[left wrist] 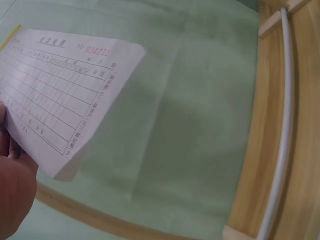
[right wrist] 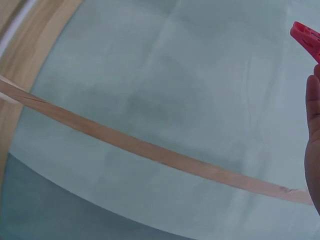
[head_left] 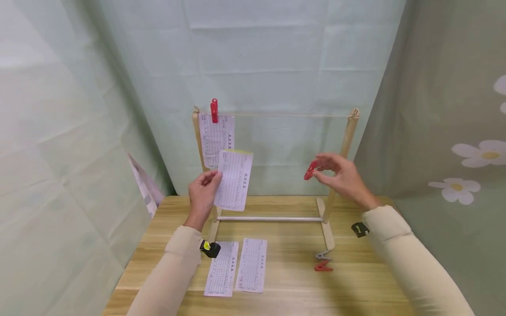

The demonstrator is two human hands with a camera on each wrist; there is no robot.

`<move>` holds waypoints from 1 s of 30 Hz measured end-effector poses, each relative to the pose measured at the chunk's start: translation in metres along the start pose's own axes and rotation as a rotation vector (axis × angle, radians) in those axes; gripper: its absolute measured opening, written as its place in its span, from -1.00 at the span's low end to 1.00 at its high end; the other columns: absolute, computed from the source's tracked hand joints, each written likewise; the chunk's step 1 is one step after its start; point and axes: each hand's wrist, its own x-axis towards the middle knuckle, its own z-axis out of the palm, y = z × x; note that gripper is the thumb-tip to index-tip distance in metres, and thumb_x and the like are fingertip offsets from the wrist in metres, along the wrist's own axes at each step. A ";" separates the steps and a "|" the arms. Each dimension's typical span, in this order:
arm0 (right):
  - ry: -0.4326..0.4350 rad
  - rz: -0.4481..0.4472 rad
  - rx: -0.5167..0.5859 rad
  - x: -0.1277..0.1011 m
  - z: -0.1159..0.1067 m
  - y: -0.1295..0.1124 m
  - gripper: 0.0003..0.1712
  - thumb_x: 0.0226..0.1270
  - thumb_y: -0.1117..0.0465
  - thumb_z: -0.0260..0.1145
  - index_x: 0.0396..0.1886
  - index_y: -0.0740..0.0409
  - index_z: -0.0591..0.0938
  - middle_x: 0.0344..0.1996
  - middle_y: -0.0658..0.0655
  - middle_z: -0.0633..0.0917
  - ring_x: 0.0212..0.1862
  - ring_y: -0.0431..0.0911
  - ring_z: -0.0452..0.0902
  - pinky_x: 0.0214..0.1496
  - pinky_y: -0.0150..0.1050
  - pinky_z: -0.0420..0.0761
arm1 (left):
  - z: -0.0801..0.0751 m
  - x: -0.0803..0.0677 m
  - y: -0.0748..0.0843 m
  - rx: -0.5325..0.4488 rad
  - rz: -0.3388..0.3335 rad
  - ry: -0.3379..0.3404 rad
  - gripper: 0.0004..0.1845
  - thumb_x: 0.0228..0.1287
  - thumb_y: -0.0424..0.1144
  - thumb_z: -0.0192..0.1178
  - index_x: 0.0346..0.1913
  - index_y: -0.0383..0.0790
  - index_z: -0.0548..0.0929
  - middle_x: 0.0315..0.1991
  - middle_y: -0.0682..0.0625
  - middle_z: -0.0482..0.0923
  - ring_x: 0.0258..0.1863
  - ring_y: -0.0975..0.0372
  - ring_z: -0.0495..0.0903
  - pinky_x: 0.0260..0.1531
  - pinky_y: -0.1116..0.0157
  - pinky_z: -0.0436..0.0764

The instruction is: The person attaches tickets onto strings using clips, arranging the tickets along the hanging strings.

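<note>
My left hand [head_left: 204,193] pinches a printed receipt slip [head_left: 234,180] by its left edge, holding it up in front of the wooden frame's left post. The left wrist view shows the slip [left wrist: 65,85] with ruled lines, a red number and a yellow strip at one end. Between the thumb and fingers of my right hand [head_left: 340,175] is a red clothespin [head_left: 310,170], raised near the right post; that clothespin [right wrist: 307,39] also shows at the right wrist view's edge. Behind the held slip, another receipt [head_left: 216,136] hangs from the string [head_left: 276,115] under a red clothespin [head_left: 214,110].
Two receipt slips [head_left: 251,265] lie side by side at the table's front. A grey clothespin [head_left: 322,255] and a red one [head_left: 323,266] lie near the frame's right foot [head_left: 327,235]. A white rod [head_left: 272,218] joins the posts low down. Pale green cloth [head_left: 269,66] hangs behind.
</note>
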 end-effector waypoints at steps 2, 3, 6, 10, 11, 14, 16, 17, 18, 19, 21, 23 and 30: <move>0.006 -0.004 -0.007 0.007 0.000 -0.004 -0.51 0.21 0.45 0.45 0.14 0.33 0.58 -0.09 0.26 0.73 -0.11 -0.02 0.67 0.00 -0.54 0.54 | 0.004 0.002 0.005 -0.026 0.009 0.010 -0.69 0.32 -0.19 0.36 -0.06 -0.39 0.69 -0.29 -0.03 0.66 -0.38 0.30 0.59 -0.38 0.45 0.58; 0.010 -0.013 -0.014 0.010 0.000 -0.007 -0.52 0.21 0.44 0.46 0.14 0.33 0.58 -0.09 0.26 0.73 -0.11 0.02 0.68 0.00 -0.55 0.53 | 0.006 0.004 0.007 -0.033 0.011 0.014 -0.69 0.32 -0.18 0.36 -0.06 -0.39 0.69 -0.30 -0.02 0.66 -0.38 0.31 0.59 -0.38 0.45 0.58; 0.014 -0.035 -0.038 0.023 0.000 -0.015 -0.53 0.22 0.44 0.45 0.13 0.34 0.58 -0.08 0.27 0.72 -0.08 0.09 0.68 0.01 -0.57 0.51 | 0.013 0.009 0.014 -0.056 0.019 0.029 -0.70 0.31 -0.20 0.37 -0.08 -0.40 0.69 -0.31 -0.01 0.65 -0.37 0.31 0.59 -0.36 0.46 0.59; 0.004 -0.073 -0.049 0.040 0.000 -0.026 -0.54 0.24 0.43 0.44 0.14 0.34 0.57 -0.07 0.25 0.71 -0.06 0.07 0.68 0.03 -0.51 0.54 | 0.020 0.015 0.021 -0.085 0.025 0.040 -0.73 0.31 -0.23 0.37 -0.09 -0.39 0.70 -0.29 -0.03 0.65 -0.36 0.29 0.59 -0.35 0.45 0.59; 0.003 -0.086 -0.051 0.045 -0.001 -0.029 -0.54 0.25 0.43 0.43 0.14 0.34 0.57 -0.08 0.25 0.71 -0.07 0.05 0.68 0.04 -0.48 0.56 | 0.022 0.016 0.022 -0.091 0.024 0.043 -0.73 0.32 -0.23 0.36 -0.09 -0.39 0.70 -0.29 -0.03 0.66 -0.36 0.29 0.59 -0.35 0.44 0.59; 0.008 -0.131 -0.039 0.057 -0.001 -0.038 -0.56 0.24 0.44 0.43 0.12 0.35 0.58 -0.09 0.26 0.72 -0.09 0.04 0.68 0.04 -0.40 0.60 | 0.026 0.019 0.026 -0.096 0.012 0.044 -0.73 0.33 -0.20 0.36 -0.08 -0.36 0.70 -0.27 -0.06 0.66 -0.34 0.26 0.60 -0.35 0.43 0.60; 0.012 -0.151 -0.034 0.063 -0.001 -0.043 -0.57 0.25 0.45 0.42 0.12 0.36 0.58 -0.10 0.26 0.71 -0.10 0.04 0.68 0.04 -0.35 0.61 | 0.027 0.020 0.028 -0.090 0.009 0.041 -0.71 0.34 -0.16 0.35 -0.06 -0.34 0.70 -0.25 -0.06 0.65 -0.32 0.24 0.60 -0.35 0.42 0.60; 0.012 -0.156 -0.034 0.066 -0.002 -0.045 -0.57 0.25 0.44 0.42 0.12 0.37 0.58 -0.10 0.26 0.71 -0.10 0.04 0.68 0.04 -0.36 0.61 | 0.028 0.021 0.029 -0.088 0.013 0.041 -0.70 0.34 -0.15 0.34 -0.05 -0.33 0.70 -0.25 -0.06 0.64 -0.32 0.24 0.59 -0.35 0.42 0.60; 0.014 -0.159 -0.038 0.068 -0.002 -0.046 -0.56 0.26 0.44 0.42 0.13 0.37 0.57 -0.10 0.26 0.71 -0.10 0.05 0.68 0.05 -0.36 0.61 | 0.028 0.022 0.030 -0.092 0.018 0.041 -0.70 0.34 -0.15 0.34 -0.05 -0.33 0.69 -0.25 -0.06 0.64 -0.32 0.23 0.59 -0.35 0.42 0.59; 0.016 -0.162 -0.040 0.070 -0.003 -0.048 -0.56 0.26 0.43 0.42 0.13 0.37 0.57 -0.09 0.26 0.71 -0.10 0.05 0.68 0.06 -0.35 0.61 | 0.029 0.022 0.031 -0.095 0.021 0.043 -0.70 0.34 -0.15 0.34 -0.04 -0.33 0.69 -0.25 -0.06 0.63 -0.32 0.23 0.59 -0.35 0.42 0.59; 0.018 -0.161 -0.045 0.074 -0.004 -0.050 -0.55 0.28 0.42 0.41 0.16 0.36 0.56 -0.08 0.26 0.71 -0.09 0.04 0.67 0.07 -0.32 0.61 | 0.031 0.024 0.033 -0.109 0.023 0.044 -0.70 0.34 -0.15 0.34 -0.04 -0.33 0.69 -0.25 -0.07 0.63 -0.31 0.22 0.58 -0.35 0.41 0.59; 0.023 -0.160 -0.054 0.078 -0.005 -0.052 -0.53 0.29 0.42 0.40 0.18 0.36 0.55 -0.06 0.26 0.70 -0.08 0.03 0.66 0.09 -0.27 0.61 | 0.033 0.025 0.036 -0.125 0.017 0.045 -0.70 0.34 -0.15 0.34 -0.04 -0.33 0.69 -0.23 -0.07 0.64 -0.30 0.22 0.58 -0.33 0.41 0.59; 0.026 -0.136 -0.059 0.095 -0.004 -0.064 -0.49 0.33 0.40 0.38 0.26 0.31 0.51 -0.01 0.23 0.68 -0.04 0.00 0.64 0.14 -0.14 0.60 | 0.041 0.027 0.043 -0.151 -0.010 0.044 -0.69 0.32 -0.16 0.35 -0.03 -0.32 0.70 -0.15 -0.12 0.68 -0.26 0.20 0.62 -0.27 0.38 0.63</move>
